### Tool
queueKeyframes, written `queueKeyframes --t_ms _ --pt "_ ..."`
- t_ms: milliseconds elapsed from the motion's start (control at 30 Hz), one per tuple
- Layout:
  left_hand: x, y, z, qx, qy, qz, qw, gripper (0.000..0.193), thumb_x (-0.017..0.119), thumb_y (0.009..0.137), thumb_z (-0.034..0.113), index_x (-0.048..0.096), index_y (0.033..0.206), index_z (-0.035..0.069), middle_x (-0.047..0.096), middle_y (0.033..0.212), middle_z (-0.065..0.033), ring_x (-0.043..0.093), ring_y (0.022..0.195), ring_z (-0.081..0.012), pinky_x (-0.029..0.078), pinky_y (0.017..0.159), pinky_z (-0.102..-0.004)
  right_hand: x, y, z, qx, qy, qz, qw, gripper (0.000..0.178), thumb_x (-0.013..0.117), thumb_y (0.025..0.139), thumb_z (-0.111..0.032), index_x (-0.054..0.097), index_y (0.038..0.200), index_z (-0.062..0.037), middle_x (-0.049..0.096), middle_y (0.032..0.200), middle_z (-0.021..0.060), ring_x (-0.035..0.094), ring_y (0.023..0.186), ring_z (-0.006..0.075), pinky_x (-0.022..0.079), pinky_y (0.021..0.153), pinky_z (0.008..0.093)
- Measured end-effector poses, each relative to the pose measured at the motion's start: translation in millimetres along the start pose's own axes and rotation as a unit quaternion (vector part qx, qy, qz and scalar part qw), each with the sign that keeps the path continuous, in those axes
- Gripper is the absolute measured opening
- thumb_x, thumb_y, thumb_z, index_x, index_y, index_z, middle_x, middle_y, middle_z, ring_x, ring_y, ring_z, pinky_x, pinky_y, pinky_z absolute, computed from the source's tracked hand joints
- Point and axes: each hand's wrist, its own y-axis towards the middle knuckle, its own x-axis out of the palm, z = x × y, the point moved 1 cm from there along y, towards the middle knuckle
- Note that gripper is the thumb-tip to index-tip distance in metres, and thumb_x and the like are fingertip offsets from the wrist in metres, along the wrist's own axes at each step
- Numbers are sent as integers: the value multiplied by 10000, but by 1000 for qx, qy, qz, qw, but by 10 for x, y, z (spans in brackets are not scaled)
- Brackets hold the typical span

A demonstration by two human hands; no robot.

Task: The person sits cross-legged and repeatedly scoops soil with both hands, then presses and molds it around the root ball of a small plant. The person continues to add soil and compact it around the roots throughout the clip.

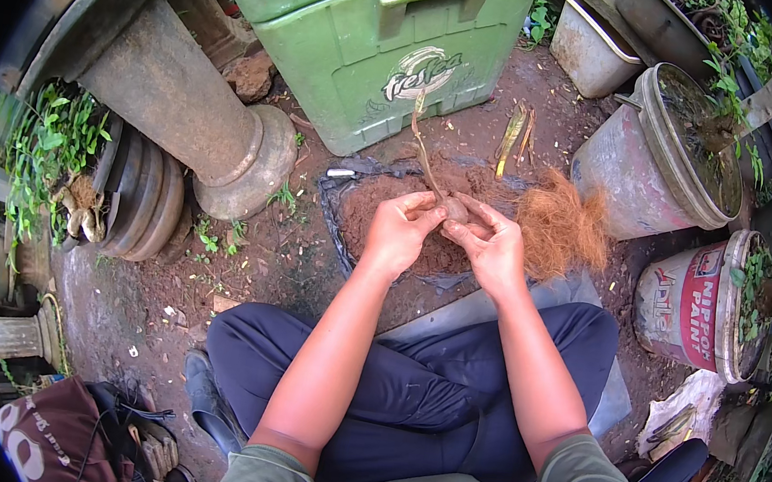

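Note:
My left hand [400,233] and my right hand [493,247] meet over a heap of reddish-brown soil [366,203]. Between their fingertips they pinch a small brownish lump [455,210] at the foot of a thin, bare plant stem [426,158]. The stem rises from the lump, tilted toward the far left. Both hands are closed, and the fingers partly hide the lump. Black plastic sheeting [326,216] lies under the soil. Right of my right hand is a tuft of orange-brown fibre [561,226], which looks like coconut fibre.
A large green cooler box [368,51] stands straight ahead. Two soiled paint buckets [634,164] with plants are on the right, a whitish tub [589,51] behind them. At left are a grey pedestal [185,93] and a ribbed pot [150,202]. A maroon bag [55,437] lies lower left.

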Motion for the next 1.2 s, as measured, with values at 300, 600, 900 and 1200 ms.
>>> queueKeyframes --t_ms 300,600,900,1200 --pt "73 -20 7 4 -69 -37 997 369 602 1024 -22 569 1374 -131 709 1265 -138 657 1161 -166 510 1031 -310 199 -56 -2 -86 -115 83 986 500 777 849 90 665 1332 25 666 1155 86 718 1015 135 620 889 294" --pt "33 -34 73 0 -53 -43 998 470 585 1007 -78 512 1471 -89 662 1367 -141 624 1237 -174 478 1079 -313 59 27 33 -25 192 6 981 364 737 955 28 659 1305 85 648 1238 94 712 1117 202 617 959 330" --pt "35 -6 -12 -28 -177 -69 981 419 628 1050 86 547 1433 -63 674 1294 -94 619 1206 -149 471 1072 -302 68 32 100 -32 66 30 997 464 763 918 52 637 1364 49 627 1341 107 702 1146 197 610 932 308" --pt "-80 23 22 -29 -142 21 989 421 636 1048 105 519 1411 -73 669 1309 -150 656 1195 -211 530 1029 -369 -82 60 3 -36 66 12 997 418 671 952 54 667 1364 -16 668 1378 156 721 1120 211 592 904 323"
